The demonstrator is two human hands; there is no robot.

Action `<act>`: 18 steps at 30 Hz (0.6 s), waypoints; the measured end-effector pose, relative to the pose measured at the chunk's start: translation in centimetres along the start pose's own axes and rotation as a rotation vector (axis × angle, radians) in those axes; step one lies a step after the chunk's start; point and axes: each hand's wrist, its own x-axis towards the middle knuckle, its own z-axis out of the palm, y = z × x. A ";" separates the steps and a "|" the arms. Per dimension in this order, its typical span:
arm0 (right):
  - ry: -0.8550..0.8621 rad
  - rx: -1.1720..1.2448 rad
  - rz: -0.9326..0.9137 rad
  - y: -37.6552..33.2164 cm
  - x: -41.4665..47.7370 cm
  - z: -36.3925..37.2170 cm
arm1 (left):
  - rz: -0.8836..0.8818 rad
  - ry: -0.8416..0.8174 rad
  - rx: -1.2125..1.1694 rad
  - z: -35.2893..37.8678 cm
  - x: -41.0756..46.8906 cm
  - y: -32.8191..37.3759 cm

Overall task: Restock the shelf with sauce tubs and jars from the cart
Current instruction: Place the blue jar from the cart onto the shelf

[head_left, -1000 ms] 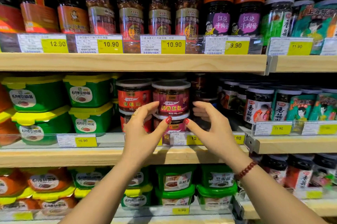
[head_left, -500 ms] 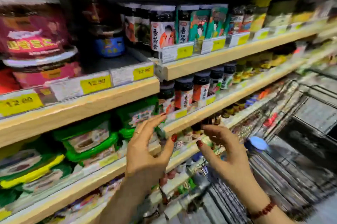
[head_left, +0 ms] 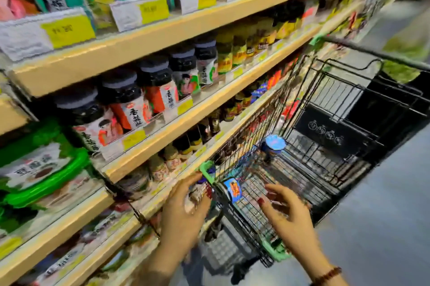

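Observation:
A black wire cart [head_left: 325, 104] with green corner guards stands on the right, beside the shelves. Inside it a blue-lidded jar [head_left: 274, 146] stands upright, and a second blue-lidded jar [head_left: 232, 189] lies near the cart's near corner. My left hand [head_left: 183, 213] hovers at that corner, fingers spread; the blur hides whether it touches anything. Over the cart's near end my right hand [head_left: 288, 216] is open and holds nothing, with a bead bracelet on its wrist. The wooden shelf [head_left: 162, 36] on the left holds dark-lidded sauce jars [head_left: 123, 104] and green tubs [head_left: 41, 169].
Several shelf levels run back to the right, packed with jars and yellow price tags [head_left: 67, 30]. The cart sits tight against the lower shelf edges. Grey aisle floor [head_left: 384, 204] lies to the right of the cart. The whole frame is motion-blurred.
My view has swung from the shelf's red tubs down and right to the cart. Both empty hands dropped from the shelf to the cart's near end.

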 end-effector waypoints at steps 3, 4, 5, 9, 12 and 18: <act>-0.015 0.040 0.089 2.6 1.7 -0.2 | -0.093 -0.003 -0.038 2.5 0.8 -1.6; -0.025 0.054 0.117 3.2 2.4 -0.1 | -0.133 -0.015 -0.040 3.1 1.1 -2.1; -0.040 0.067 0.143 3.7 3.1 -0.1 | -0.174 -0.027 -0.050 3.6 1.4 -2.5; -0.084 0.060 0.211 5.6 5.7 0.7 | -0.244 -0.040 -0.092 5.2 3.1 -4.5; -0.116 0.050 0.270 6.7 7.4 1.6 | -0.310 -0.050 -0.119 6.2 5.4 -5.5; -0.198 -0.035 0.342 8.3 11.5 3.1 | -0.347 -0.143 -0.151 7.8 11.0 -6.6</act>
